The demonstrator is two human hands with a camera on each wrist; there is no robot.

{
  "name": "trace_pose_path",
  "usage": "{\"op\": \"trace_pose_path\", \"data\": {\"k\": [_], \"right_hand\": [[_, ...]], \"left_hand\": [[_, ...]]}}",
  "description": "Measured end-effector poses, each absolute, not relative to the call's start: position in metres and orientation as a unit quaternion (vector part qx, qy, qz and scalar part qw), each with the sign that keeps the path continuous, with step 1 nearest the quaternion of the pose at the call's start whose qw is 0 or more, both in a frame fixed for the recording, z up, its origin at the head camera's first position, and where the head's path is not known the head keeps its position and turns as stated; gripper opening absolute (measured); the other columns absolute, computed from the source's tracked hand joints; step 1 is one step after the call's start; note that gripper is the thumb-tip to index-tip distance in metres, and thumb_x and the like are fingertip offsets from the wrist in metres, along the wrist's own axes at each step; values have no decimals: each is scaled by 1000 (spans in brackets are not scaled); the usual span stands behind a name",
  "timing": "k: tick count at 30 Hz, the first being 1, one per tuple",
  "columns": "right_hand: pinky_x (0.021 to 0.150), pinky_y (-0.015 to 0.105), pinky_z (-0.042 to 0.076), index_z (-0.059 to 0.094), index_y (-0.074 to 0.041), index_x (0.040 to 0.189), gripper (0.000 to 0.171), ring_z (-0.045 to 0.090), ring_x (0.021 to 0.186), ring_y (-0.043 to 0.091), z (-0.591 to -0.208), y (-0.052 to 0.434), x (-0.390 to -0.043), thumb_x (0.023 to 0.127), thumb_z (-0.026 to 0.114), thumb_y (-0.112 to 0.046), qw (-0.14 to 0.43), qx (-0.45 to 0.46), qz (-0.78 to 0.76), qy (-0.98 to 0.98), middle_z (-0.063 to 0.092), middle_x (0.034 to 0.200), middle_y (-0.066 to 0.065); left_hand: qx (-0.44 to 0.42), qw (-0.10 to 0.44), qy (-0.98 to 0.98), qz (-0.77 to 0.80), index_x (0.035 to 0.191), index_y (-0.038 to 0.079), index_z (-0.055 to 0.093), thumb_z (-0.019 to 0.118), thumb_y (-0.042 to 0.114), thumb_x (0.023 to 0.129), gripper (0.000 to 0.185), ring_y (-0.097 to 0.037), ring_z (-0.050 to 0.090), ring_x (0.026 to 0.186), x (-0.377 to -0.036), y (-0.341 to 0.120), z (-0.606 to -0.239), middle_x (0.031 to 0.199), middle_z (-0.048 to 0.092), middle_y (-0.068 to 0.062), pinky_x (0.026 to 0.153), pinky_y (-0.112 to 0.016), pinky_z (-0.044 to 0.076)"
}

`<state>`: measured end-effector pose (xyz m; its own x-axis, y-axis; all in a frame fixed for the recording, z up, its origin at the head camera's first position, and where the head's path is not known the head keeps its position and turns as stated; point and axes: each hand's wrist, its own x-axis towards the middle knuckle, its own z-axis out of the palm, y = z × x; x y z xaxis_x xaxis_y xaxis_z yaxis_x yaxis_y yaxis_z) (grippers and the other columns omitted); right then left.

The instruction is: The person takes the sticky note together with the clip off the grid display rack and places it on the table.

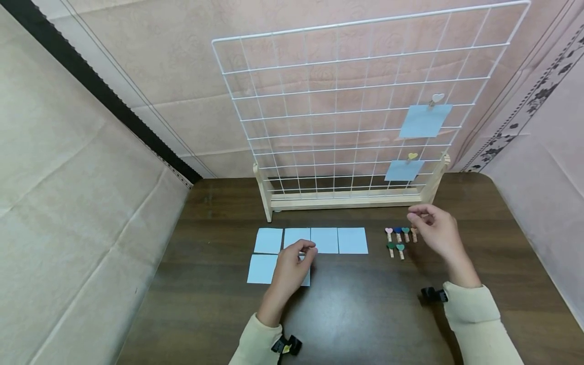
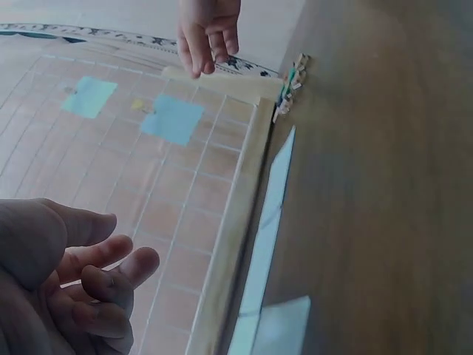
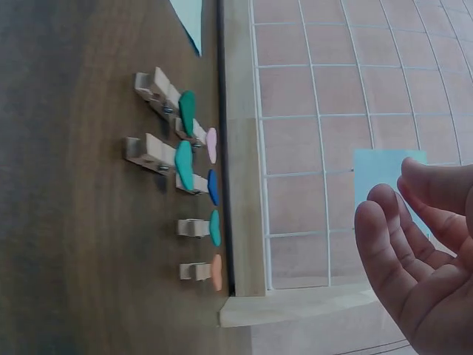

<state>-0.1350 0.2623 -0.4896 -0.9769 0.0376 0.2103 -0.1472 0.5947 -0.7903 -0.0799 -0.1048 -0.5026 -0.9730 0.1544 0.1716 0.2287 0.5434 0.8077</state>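
My left hand (image 1: 290,268) hovers above two rows of light blue paper squares (image 1: 353,240) on the table, partly covering some of them. Its fingers are loosely bent, with nothing between them in the left wrist view. On the right side, my right hand (image 1: 437,230) is raised just beside a group of small wooden clothespins (image 1: 400,251) with coloured heart tops. The right wrist view shows its thumb and fingers apart and holding nothing. Green, teal, blue, pink and orange hearts (image 3: 216,272) top the clothespins, which lie in two rows.
Behind the squares stands a white wire grid rack on a wooden base (image 1: 347,203). Two blue squares hang on its right side, an upper one (image 1: 422,124) under a white heart clip and a lower one (image 1: 403,171) under a yellow heart clip. Cloth walls (image 1: 82,203) enclose the table.
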Motion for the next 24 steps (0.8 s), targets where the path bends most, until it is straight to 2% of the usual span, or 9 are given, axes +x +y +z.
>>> {"op": "trace_pose_path", "data": {"k": [9, 14, 19, 24], "right_hand": [[55, 24, 52, 72, 1, 121, 28, 69, 72, 14, -482, 260, -148, 107, 65, -22, 106, 29, 452, -885, 73, 95, 22], [57, 23, 54, 72, -1, 123, 29, 71, 73, 18, -475, 259, -157, 108, 63, -24, 105, 30, 455, -884, 72, 97, 22], [58, 22, 52, 70, 0, 127, 33, 70, 73, 14, -467, 256, -166, 108, 62, -26, 109, 28, 461, -880, 72, 99, 23], [60, 15, 51, 67, 4, 131, 37, 64, 68, -3, -461, 257, -173, 109, 61, -25, 123, 34, 475, -871, 69, 115, 26]], "left_hand": [[-111, 31, -860, -497, 114, 9, 76, 67, 20, 105, 17, -4, 40, 46, -99, -77, -500, 101, 74, -6, 48, -24, 42], [-114, 27, -853, -508, 115, 8, 76, 67, 19, 105, 17, -4, 41, 46, -113, -60, -499, 101, 74, -6, 51, -23, 42], [-115, 27, -841, -528, 118, 6, 75, 67, 18, 105, 19, -5, 41, 46, -124, -45, -497, 102, 73, -6, 49, -22, 40], [-115, 35, -830, -545, 117, 5, 75, 67, 17, 105, 18, -4, 43, 46, -132, -32, -495, 103, 74, -8, 47, -20, 40]]}}
